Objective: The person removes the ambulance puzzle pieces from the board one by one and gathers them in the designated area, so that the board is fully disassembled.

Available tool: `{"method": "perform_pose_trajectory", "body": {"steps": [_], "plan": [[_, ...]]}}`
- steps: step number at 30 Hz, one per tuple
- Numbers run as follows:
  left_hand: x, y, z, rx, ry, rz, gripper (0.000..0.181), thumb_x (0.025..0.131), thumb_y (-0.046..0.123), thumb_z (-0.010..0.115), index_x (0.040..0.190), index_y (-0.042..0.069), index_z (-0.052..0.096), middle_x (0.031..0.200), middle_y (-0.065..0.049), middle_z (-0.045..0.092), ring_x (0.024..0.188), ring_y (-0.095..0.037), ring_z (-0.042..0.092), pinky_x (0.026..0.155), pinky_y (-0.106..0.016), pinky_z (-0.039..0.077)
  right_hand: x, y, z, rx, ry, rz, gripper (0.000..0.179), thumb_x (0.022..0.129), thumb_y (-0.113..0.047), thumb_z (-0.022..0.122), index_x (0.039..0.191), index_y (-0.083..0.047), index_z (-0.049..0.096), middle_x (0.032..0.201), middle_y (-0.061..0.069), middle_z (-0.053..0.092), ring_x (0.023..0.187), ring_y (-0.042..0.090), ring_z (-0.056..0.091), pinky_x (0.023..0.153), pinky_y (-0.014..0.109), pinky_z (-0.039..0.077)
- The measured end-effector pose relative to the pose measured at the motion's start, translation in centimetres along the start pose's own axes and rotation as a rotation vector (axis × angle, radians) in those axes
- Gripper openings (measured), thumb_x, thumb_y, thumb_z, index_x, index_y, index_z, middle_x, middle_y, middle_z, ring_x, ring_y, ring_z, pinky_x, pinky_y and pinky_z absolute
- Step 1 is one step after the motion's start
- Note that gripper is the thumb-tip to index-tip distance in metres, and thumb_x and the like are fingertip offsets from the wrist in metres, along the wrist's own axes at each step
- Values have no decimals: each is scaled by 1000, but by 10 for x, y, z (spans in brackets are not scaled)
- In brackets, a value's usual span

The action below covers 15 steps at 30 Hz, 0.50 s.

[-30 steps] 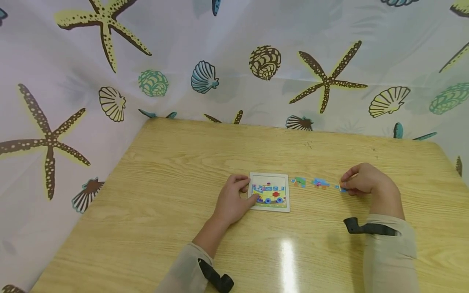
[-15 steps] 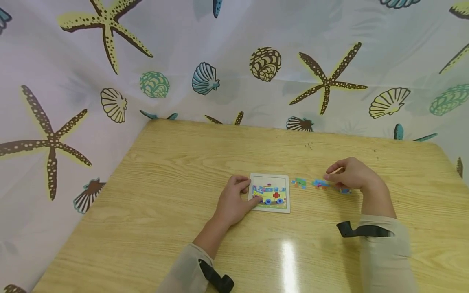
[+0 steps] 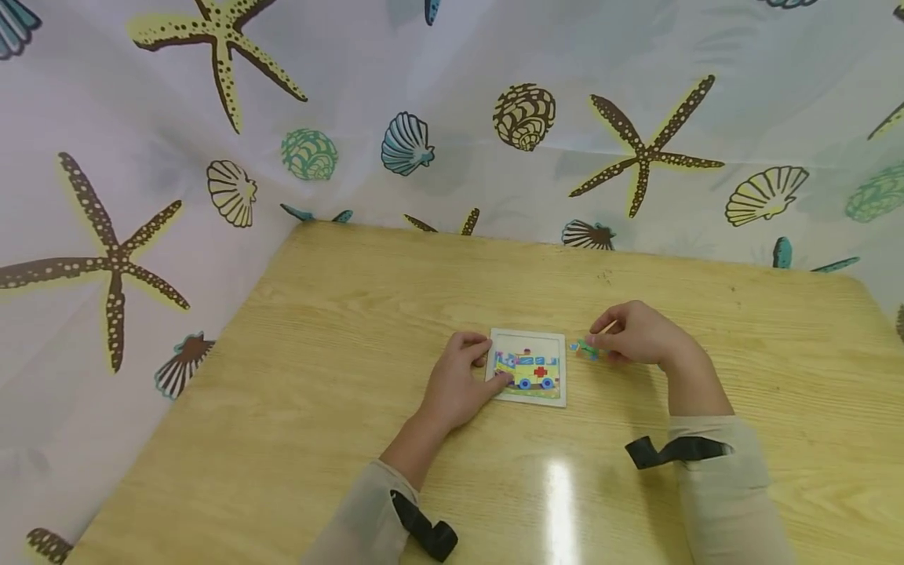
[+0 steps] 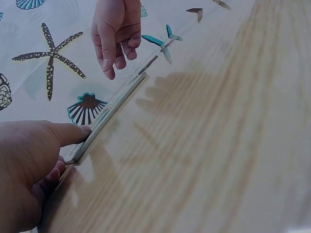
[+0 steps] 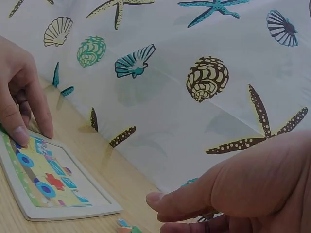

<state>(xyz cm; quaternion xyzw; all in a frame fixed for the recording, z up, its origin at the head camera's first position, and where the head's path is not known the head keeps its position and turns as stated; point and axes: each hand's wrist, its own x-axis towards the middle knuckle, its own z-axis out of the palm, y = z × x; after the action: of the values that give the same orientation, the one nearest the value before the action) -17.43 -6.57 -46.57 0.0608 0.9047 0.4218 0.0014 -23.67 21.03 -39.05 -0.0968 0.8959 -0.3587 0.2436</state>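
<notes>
A square jigsaw puzzle board (image 3: 537,400) with a pale rim lies on the table, its lower part filled with a yellow ambulance picture. My left hand (image 3: 459,384) grips its left side, thumb over the picture and fingers at the rim, as the left wrist view also shows. Just right of the board is a small green and blue puzzle piece (image 3: 585,349), partly covered by my right hand (image 3: 639,337). That hand hovers above the piece with fingers loosely bent. In the right wrist view its thumb (image 5: 184,199) is above the piece (image 5: 127,226), with a gap between them.
The wooden table (image 3: 353,314) runs back to a white curtain (image 3: 452,188) printed with starfish and shells. Each beige sleeve (image 3: 720,486) carries a black strap (image 3: 681,451) at the wrist.
My right hand has moved left along the row of pieces, from the rightmost to the green one. Its hand now hides the other pieces. My left hand stays on the board.
</notes>
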Motion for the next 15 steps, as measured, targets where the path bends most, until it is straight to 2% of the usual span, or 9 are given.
{"method": "perform_pose_trajectory", "body": {"steps": [15], "plan": [[0,1,0,25,15,12,64,86,31,80,135,-4,59,139,-10,50,113,-20,59,98,-37,51,15,-12,26,40,-29,-62,28,97,-23,66,110,1,67,82,8,64,70,17,58,64,28,49]]}}
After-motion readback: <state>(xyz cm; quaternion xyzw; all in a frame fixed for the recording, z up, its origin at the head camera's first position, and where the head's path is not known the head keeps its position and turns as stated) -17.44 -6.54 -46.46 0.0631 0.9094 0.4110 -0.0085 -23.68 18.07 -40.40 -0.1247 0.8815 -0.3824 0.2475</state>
